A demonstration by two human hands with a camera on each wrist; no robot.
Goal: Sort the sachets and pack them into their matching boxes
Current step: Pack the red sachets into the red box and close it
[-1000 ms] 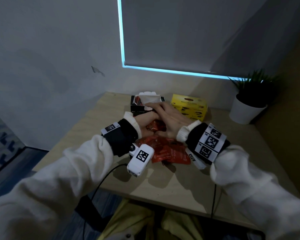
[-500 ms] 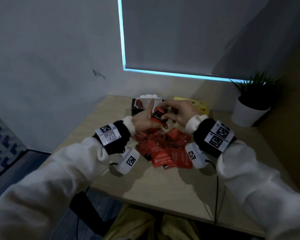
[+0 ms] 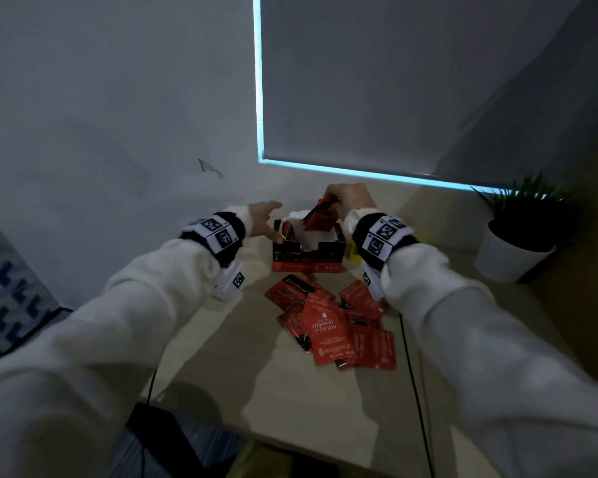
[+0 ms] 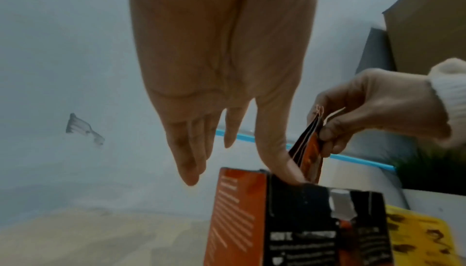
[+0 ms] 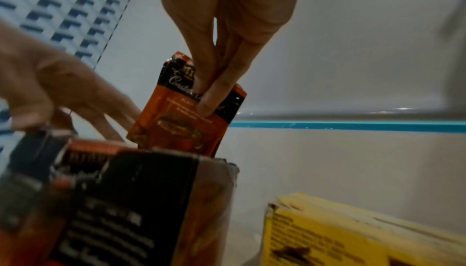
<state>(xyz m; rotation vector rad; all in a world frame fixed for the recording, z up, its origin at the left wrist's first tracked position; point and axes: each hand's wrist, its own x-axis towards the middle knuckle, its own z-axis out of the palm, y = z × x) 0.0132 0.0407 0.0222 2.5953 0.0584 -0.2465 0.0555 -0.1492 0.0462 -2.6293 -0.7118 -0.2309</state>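
- Head view: right hand (image 3: 351,198) pinches a small bunch of red sachets (image 3: 320,215) above the open top of the red-and-black box (image 3: 308,255), their lower ends dipping into it. Left hand (image 3: 263,219) reaches to the box's left side with its fingers spread and loosely extended, the thumb at the near left corner of the rim. More loose sachets (image 3: 328,326) lie fanned and overlapping on the table (image 3: 221,357), nearer the person than both hands; they are red with white lettering and dark edges. A potted plant (image 3: 518,232) stands well off to the right of the right hand.
- Left wrist view: left hand (image 4: 221,75) is open, its fingers (image 4: 186,150) straight and clear of the box (image 4: 290,220), only the thumb tip touching the top edge. Just beyond the thumb, the right hand (image 4: 373,109) grips several thin sachets (image 4: 311,150) edge-on. The box is black with an orange-red side panel and white print. A yellow box (image 4: 418,236) sits behind it on the right.
- Right wrist view: right hand's fingertips (image 5: 209,101) pinch the sachets (image 5: 186,114) near their black upper band with script lettering; the orange-red lower part enters the box (image 5: 126,200). The left hand (image 5: 50,83) is blurred at the box's far side. The yellow box (image 5: 353,234) lies below and to the right of the right hand.
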